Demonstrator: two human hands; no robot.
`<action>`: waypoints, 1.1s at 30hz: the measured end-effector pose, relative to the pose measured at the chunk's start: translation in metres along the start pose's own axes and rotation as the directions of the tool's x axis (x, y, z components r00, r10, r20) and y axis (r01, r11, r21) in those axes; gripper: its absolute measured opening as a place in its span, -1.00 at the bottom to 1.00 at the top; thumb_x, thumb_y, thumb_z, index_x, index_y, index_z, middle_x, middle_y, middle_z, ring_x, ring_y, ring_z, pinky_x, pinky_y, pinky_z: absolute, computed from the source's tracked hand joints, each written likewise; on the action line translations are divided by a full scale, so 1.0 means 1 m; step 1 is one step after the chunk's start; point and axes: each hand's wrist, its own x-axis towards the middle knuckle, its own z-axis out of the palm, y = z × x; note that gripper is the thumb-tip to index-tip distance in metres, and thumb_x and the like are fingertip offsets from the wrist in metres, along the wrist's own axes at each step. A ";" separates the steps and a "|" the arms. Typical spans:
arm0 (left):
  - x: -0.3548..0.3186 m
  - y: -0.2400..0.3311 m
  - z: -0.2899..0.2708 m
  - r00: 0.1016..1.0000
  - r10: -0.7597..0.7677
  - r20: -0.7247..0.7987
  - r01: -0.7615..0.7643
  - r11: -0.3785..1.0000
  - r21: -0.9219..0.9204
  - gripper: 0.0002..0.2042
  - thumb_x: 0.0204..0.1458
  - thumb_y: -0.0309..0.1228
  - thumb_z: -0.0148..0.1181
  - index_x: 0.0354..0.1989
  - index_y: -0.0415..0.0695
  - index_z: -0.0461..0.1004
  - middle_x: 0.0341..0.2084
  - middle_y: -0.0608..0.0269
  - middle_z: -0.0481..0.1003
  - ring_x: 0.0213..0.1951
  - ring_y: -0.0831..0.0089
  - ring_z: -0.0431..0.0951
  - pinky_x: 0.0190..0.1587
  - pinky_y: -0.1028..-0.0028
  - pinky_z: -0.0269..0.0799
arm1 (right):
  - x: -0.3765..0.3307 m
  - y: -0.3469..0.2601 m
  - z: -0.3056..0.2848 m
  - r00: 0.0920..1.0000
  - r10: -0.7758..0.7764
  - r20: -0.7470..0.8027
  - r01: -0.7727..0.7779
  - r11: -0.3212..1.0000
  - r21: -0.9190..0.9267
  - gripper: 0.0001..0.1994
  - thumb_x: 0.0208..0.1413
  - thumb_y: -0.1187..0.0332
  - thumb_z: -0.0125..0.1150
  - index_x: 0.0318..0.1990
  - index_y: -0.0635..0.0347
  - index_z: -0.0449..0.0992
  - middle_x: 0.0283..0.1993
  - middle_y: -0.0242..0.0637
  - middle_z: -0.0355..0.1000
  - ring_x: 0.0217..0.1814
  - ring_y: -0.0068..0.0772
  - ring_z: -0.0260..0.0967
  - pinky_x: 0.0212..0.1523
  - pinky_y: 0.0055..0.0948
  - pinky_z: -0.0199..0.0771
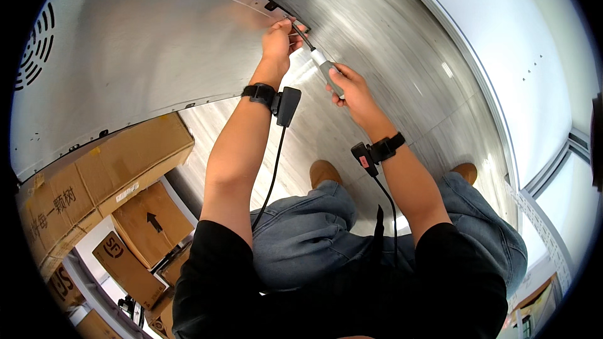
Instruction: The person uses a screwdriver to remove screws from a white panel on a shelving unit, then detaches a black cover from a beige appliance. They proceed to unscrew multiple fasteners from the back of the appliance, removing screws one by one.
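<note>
My right hand (353, 88) grips the grey-and-white handle of a screwdriver (325, 68). Its thin dark shaft runs up and left to the edge of a large brushed-steel panel (157, 50). My left hand (279, 39) pinches the shaft near its tip, right at the panel's edge by a small dark bracket (271, 5). The tip itself is hidden behind my left fingers. Both wrists carry black strapped devices with cables running down my forearms.
A second steel sheet (402, 69) lies under my hands and legs. Several brown cardboard boxes (107, 176) are stacked at the lower left. A round vent grille (34, 47) sits in the panel's far left. White wall and window frame curve along the right.
</note>
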 end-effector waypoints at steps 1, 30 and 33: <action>0.003 -0.001 -0.003 1.000 -0.003 -0.004 0.003 1.000 -0.001 -0.79 0.26 -0.34 -0.15 -0.12 -0.13 0.40 -0.38 0.29 0.53 -0.42 0.54 0.49 -0.34 0.56 0.39 | 0.003 0.002 0.002 1.000 0.002 0.001 -0.002 1.000 0.007 -0.56 0.22 0.09 0.03 0.10 0.20 0.37 -0.34 -0.35 0.35 -0.55 -0.66 0.19 -0.52 -0.64 0.16; -0.004 0.011 -0.020 1.000 0.028 -0.005 -0.028 0.997 -0.078 -0.77 0.24 -0.33 -0.11 -0.13 -0.19 0.43 -0.38 0.25 0.50 -0.41 0.46 0.47 -0.39 0.53 0.41 | 0.017 0.010 0.022 0.944 -0.313 -0.105 0.264 0.907 -0.329 -0.64 0.08 0.26 0.19 0.01 0.19 0.41 -0.43 -0.27 0.36 -0.44 -0.42 0.32 -0.41 -0.43 0.32; -0.007 0.017 -0.016 0.999 -0.002 -0.053 0.000 0.999 -0.042 -0.83 0.18 -0.36 0.04 -0.18 -0.17 0.45 -0.39 0.26 0.50 -0.42 0.47 0.46 -0.37 0.53 0.41 | 0.015 0.014 0.030 0.926 -0.361 -0.108 0.276 0.845 -0.459 -0.59 -0.01 0.33 0.27 0.01 0.11 0.34 -0.33 -0.17 0.38 -0.30 -0.23 0.40 -0.27 -0.31 0.38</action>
